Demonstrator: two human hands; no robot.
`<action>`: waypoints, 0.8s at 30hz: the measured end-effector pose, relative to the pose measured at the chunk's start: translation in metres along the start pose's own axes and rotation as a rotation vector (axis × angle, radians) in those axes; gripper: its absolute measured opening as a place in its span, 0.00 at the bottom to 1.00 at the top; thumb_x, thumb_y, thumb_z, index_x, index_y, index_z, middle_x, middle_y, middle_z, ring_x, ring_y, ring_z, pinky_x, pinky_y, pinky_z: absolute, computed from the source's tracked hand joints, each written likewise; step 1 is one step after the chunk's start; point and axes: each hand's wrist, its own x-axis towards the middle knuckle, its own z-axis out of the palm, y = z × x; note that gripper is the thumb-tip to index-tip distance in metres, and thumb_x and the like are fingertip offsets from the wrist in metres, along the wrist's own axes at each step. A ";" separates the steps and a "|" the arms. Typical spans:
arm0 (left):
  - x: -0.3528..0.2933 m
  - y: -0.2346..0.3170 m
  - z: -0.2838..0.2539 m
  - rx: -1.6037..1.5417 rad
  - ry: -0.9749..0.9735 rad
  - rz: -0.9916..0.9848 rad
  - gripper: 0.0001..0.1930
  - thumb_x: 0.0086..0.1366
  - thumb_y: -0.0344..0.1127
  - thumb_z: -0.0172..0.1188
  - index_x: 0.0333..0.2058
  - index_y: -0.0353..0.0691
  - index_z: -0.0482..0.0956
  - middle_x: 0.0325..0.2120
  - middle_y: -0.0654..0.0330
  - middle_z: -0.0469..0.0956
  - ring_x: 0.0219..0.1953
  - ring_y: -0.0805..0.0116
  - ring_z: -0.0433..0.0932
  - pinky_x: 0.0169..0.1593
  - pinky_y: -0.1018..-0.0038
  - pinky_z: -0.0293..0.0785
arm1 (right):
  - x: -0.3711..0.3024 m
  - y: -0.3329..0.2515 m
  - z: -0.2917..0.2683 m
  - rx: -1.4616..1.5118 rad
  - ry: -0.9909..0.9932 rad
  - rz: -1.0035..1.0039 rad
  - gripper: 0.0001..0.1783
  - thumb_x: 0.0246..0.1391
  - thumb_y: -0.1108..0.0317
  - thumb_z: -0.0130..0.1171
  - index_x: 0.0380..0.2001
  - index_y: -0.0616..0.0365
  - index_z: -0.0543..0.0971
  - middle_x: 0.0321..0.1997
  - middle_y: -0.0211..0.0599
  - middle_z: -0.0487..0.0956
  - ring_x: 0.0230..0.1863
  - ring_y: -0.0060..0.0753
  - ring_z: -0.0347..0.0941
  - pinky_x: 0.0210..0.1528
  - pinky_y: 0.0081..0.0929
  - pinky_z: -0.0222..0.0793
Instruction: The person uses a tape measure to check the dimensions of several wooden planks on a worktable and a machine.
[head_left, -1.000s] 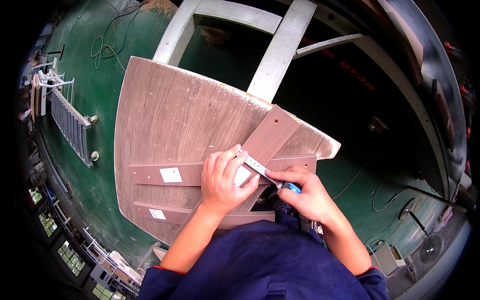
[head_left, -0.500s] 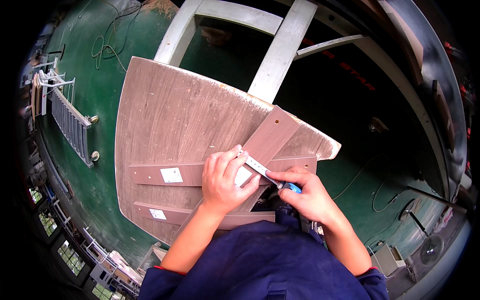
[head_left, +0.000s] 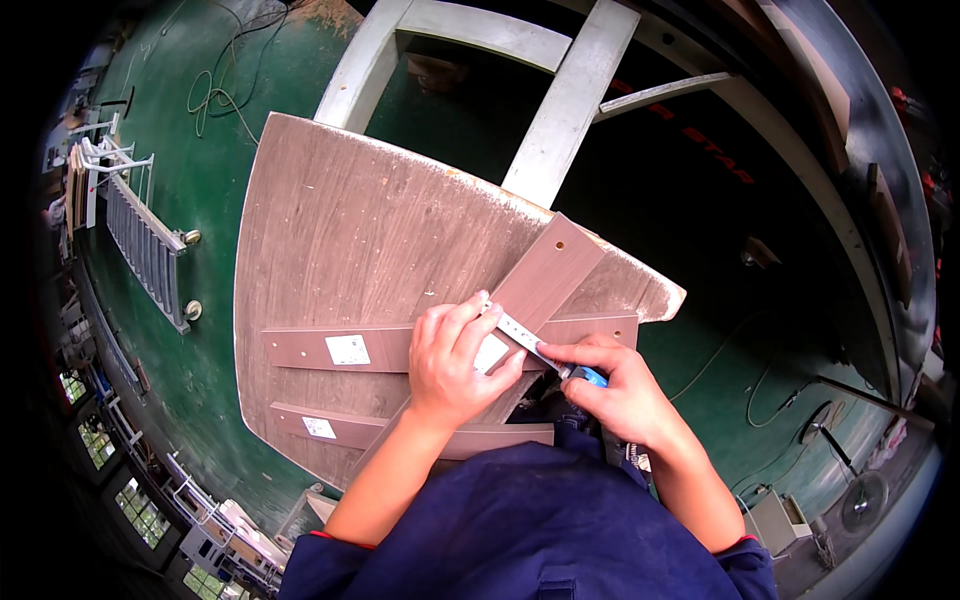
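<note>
A tape measure's pale blade (head_left: 519, 333) lies stretched across the width of a brown wood-grain board (head_left: 545, 272), which is set at a slant and has a hole near its far end. My left hand (head_left: 447, 360) pinches the blade's tip at the board's left edge, its palm over the board. In my right hand (head_left: 618, 388) is the blue case (head_left: 590, 376), at the board's right side, with the forefinger along the blade. Beneath the slanted board runs a second board (head_left: 300, 349) with a white label. Nearer me lies another labelled board (head_left: 350, 430).
The boards rest on a worn wood-grain worktop (head_left: 340, 220) with a chipped far edge. Beyond it stands a pale frame (head_left: 570, 110). A wheeled cart (head_left: 145, 240) is on the green floor at left. A cable (head_left: 212, 98) lies at far left, a fan (head_left: 862, 498) at lower right.
The whole view has shifted slightly, so everything sits a little farther right. Both hands keep their hold on the tape measure, and the boards have not moved on the worktop.
</note>
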 end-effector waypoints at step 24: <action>0.000 0.000 0.000 -0.001 0.000 -0.011 0.29 0.42 0.38 0.77 0.46 0.41 0.80 0.48 0.55 0.78 0.46 0.52 0.76 0.51 0.58 0.73 | 0.000 -0.001 0.000 0.002 -0.007 0.023 0.27 0.48 0.72 0.60 0.55 0.51 0.83 0.39 0.37 0.77 0.44 0.32 0.73 0.51 0.29 0.68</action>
